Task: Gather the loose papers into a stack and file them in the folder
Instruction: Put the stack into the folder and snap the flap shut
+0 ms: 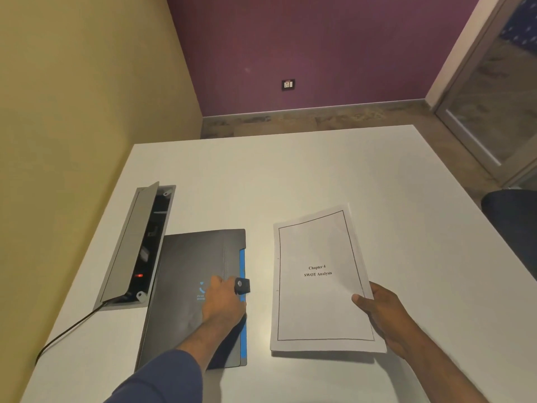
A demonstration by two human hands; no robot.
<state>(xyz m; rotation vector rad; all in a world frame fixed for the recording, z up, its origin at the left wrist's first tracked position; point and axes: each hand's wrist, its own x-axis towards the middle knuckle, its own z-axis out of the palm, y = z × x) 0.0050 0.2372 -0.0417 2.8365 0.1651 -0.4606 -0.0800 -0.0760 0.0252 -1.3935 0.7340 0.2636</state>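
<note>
A dark grey folder [186,274] with a blue inner edge lies closed on the white table, left of centre. My left hand [222,301] rests on its right side, fingers at the cover's edge near a small black clasp [242,285]. Whether the fingers grip the cover is hidden. My right hand [380,312] holds a stack of white papers [316,280] by its lower right edge, thumb on top. The top sheet reads "Chapter 4 SWOT Analysis". The stack hovers slightly above the table, right of the folder.
An open grey cable box [130,245] is set into the table [290,175] left of the folder, with a black cable [66,330] running toward the near left. A dark chair [511,216] stands at the right edge. Walls lie beyond the table.
</note>
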